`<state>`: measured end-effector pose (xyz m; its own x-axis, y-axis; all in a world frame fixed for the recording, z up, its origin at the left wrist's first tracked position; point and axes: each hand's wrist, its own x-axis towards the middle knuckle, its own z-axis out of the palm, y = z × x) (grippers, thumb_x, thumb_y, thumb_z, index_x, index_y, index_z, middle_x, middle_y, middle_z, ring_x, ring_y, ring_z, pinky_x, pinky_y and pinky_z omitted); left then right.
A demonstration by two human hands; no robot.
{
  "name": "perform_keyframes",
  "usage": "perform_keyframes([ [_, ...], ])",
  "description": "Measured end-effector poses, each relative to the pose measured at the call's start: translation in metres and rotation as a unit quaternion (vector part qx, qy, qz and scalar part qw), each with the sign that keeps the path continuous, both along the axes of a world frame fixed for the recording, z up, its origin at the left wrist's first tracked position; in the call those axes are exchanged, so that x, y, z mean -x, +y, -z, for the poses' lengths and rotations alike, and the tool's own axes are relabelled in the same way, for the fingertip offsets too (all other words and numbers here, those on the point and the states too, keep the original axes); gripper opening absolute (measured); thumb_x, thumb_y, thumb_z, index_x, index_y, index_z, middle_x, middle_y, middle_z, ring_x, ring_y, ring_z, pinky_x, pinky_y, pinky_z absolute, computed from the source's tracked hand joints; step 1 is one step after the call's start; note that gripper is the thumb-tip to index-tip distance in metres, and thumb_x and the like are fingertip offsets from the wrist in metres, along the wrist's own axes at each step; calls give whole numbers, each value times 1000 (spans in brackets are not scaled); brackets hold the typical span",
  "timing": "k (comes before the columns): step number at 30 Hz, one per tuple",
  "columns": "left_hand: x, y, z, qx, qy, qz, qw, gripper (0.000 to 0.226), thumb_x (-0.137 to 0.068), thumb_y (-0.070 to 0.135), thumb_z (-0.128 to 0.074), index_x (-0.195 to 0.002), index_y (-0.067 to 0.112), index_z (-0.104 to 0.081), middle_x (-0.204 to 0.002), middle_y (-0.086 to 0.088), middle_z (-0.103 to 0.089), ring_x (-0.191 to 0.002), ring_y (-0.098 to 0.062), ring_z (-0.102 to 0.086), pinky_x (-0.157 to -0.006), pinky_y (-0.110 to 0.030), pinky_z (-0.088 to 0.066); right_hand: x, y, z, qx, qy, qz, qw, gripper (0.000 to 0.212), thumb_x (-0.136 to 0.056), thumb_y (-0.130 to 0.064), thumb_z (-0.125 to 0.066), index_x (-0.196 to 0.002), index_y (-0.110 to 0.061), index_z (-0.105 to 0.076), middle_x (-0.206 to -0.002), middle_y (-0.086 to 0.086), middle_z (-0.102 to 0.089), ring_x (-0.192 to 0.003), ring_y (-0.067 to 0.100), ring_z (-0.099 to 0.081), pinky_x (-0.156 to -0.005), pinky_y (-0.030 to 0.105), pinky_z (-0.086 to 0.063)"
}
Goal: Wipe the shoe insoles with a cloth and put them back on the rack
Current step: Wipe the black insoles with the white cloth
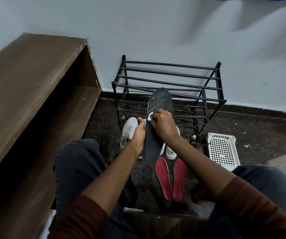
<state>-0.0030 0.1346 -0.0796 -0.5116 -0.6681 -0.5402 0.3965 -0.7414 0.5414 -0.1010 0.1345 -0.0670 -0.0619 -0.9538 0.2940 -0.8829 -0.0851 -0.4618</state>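
Observation:
I hold a dark grey insole (159, 104) upright in front of the black shoe rack (170, 83). My left hand (138, 137) grips its left edge near the heel. My right hand (163, 123) is closed on a white cloth (150, 116) and presses it against the middle of the insole. Streaks show on the insole's upper part. Two red insoles (171, 178) lie side by side on the dark floor between my knees. The rack's bars carry nothing that I can see.
White sneakers (128, 130) stand on the floor behind my hands, partly hidden. A white perforated basket (223, 150) sits to the right of the rack, with small items beside it. A brown wooden shelf unit (35, 94) fills the left side. The blue wall is behind the rack.

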Motion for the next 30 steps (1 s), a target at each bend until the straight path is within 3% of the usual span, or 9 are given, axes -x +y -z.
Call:
perform_keyframes([
  [4, -4, -6, 4, -6, -42, -19, 999, 92, -96, 61, -12, -60, 5, -75, -65, -12, -70, -64, -16, -70, -58, -20, -52, -16, 28, 7, 43, 3, -79, 996, 11, -65, 1, -60, -64, -1, -71, -72, 14, -66, -59, 33, -61, -56, 28, -50],
  [7, -7, -3, 3, 23, -87, 13, 996, 100, -93, 66, -4, -92, -6, -73, -99, -23, -69, -95, -26, -69, -79, -24, -56, -18, 45, 16, 41, -1, -99, 994, 10, -65, 0, -62, -65, -4, -71, -74, 11, -67, -59, 31, -59, -58, 28, -50],
  [10, -7, 1, 4, -7, -41, 19, 999, 95, -90, 71, -9, -82, 5, -77, -85, -13, -73, -78, -20, -72, -70, -24, -55, -13, 39, 18, 25, -14, -75, 997, 8, -66, 0, -65, -69, -3, -72, -77, 12, -68, -63, 32, -62, -62, 29, -50],
  [15, 0, 10, 7, -13, -19, 12, 1000, 68, -96, 60, -15, -99, 9, -60, -77, -8, -73, -77, -16, -68, -74, -28, -50, 3, 12, 7, -6, -8, -10, 1000, 9, -76, 0, -63, -76, 1, -72, -82, 17, -66, -73, 36, -62, -65, 35, -50],
  [20, -1, 13, 7, -4, -41, 28, 999, 69, -96, 59, -14, -112, 9, -59, -93, -10, -70, -93, -21, -62, -77, -30, -50, 10, 7, 1, -1, -24, 38, 999, 14, -83, 0, -58, -86, 4, -71, -89, 19, -65, -80, 36, -61, -70, 38, -48],
  [24, 1, 6, 8, 2, -105, 25, 994, 74, -93, 65, -13, -95, 8, -61, -70, -11, -72, -82, -19, -61, -64, -22, -53, -3, 25, 8, -2, -6, -40, 999, 11, -76, 0, -63, -82, -1, -73, -89, 15, -68, -78, 35, -63, -71, 34, -49],
  [27, -1, 2, 8, 17, -118, 15, 993, 90, -92, 67, -9, -85, 0, -69, -72, -26, -68, -82, -27, -68, -71, -18, -55, -16, 46, 12, 9, -13, -75, 997, 12, -74, -3, -62, -79, -3, -73, -87, 12, -68, -72, 33, -62, -68, 32, -49],
  [30, -3, 4, 7, 2, -76, 22, 997, 100, -87, 74, -7, -67, 6, -77, -75, -13, -73, -71, -17, -72, -60, -20, -56, -15, 49, 15, 21, -33, -67, 997, 17, -75, -7, -58, -80, -3, -73, -86, 12, -69, -73, 33, -64, -67, 35, -51],
])
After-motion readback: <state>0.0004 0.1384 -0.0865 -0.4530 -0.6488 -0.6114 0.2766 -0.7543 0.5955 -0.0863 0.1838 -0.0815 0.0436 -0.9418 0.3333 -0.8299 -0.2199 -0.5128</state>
